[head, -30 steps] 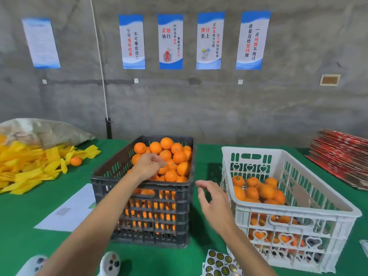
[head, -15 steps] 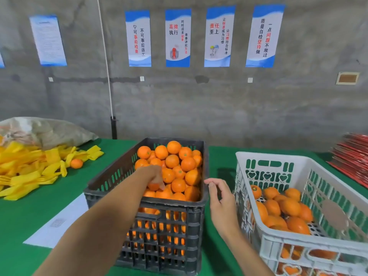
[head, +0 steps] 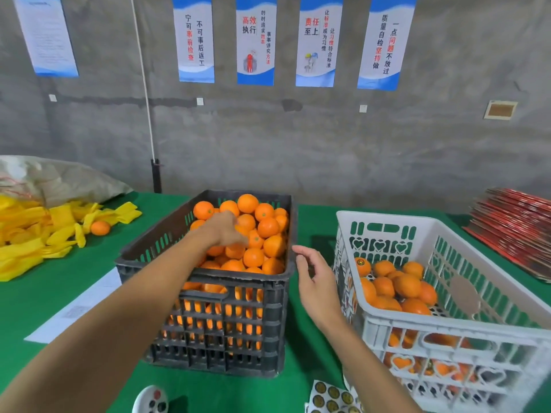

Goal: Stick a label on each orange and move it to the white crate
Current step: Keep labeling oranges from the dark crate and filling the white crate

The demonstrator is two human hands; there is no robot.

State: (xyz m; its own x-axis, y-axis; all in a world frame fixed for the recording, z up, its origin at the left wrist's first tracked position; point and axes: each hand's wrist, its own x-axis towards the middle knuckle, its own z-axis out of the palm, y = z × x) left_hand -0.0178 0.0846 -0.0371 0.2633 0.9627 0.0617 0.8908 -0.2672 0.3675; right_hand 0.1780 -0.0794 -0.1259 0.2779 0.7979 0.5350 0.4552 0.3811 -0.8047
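Left hand (head: 225, 231) reached deeper among oranges (head: 262, 231).

Yellow bags (head: 32, 234) left, red stack (head: 515, 231) right, wall posters (head: 316, 40).

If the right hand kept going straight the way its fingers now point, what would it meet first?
Probably the right-hand rim of the black crate: the right hand's fingers point up and forward beside it. Depth is unclear, so it might pass between the crates.

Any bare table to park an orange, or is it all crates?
Bare green cloth between the yellow bags and black crate. The gap between black and white crate is narrow and holds the right hand. Front edge is crowded with the label sheet.
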